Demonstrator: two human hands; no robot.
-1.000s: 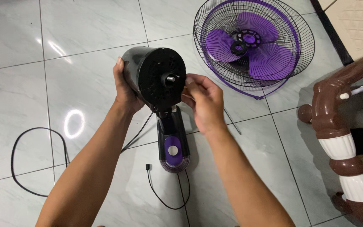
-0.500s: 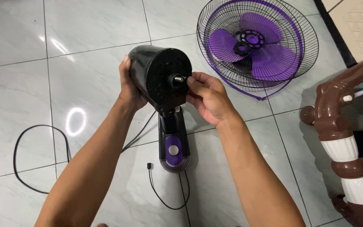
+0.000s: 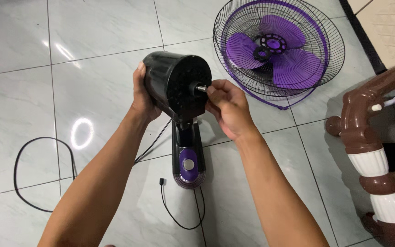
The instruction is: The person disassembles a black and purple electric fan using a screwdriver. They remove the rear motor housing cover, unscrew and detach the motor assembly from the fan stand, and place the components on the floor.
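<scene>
A black fan motor housing (image 3: 172,82) stands on its black and purple base (image 3: 187,162) on the tiled floor. My left hand (image 3: 141,98) grips the housing's left side. My right hand (image 3: 227,107) has its fingertips pinched on the metal shaft (image 3: 200,88) that sticks out of the housing's front face. The black wire fan guard (image 3: 279,48) lies on the floor beyond, with the purple blade (image 3: 293,64) and a black ring nut (image 3: 261,54) inside it.
A black power cord (image 3: 21,151) loops on the white tiles at left. A thin black pull cord (image 3: 170,210) trails from the base. Brown and white carved furniture (image 3: 366,137) stands at right.
My right hand has moved in from beside the housing and closed its fingertips on the shaft. The housing has shifted slightly to the right in view.
</scene>
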